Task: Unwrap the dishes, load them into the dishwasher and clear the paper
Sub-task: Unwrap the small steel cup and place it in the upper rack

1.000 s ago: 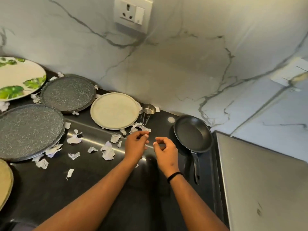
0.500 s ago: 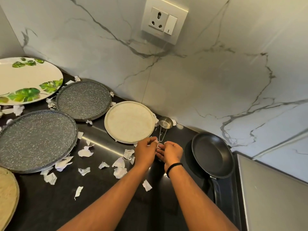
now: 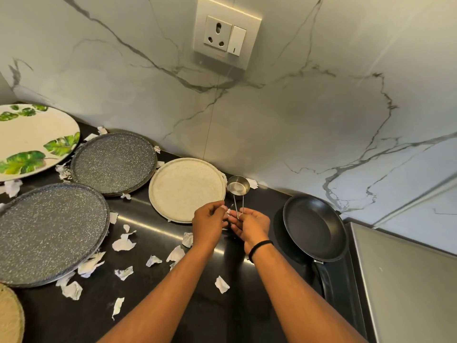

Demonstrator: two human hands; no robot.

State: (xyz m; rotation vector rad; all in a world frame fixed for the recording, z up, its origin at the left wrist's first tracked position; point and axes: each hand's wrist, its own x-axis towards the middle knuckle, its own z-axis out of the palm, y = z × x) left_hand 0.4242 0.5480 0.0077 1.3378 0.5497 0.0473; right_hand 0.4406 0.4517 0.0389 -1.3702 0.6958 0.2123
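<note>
A small steel measuring cup [image 3: 238, 188] with a wire handle stands on the black counter by the wall. My right hand [image 3: 251, 225] grips the end of that handle. My left hand [image 3: 210, 222] pinches a small scrap of white paper right beside the handle. A cream plate [image 3: 186, 189] lies just left of the cup. Two speckled grey plates [image 3: 113, 162] [image 3: 49, 231] and a white leaf-print plate [image 3: 32, 139] sit further left. Several torn paper scraps [image 3: 123, 243] litter the counter.
A black frying pan [image 3: 312, 226] rests on the counter to the right, handle toward me. A steel surface [image 3: 405, 280] fills the right corner. A woven mat edge [image 3: 10, 315] shows bottom left. A wall socket [image 3: 226, 38] sits above.
Both hands moved forward and together to the measuring cup's handle. My right hand took hold of the handle; my left picked at paper beside it. The camera tilted up slightly.
</note>
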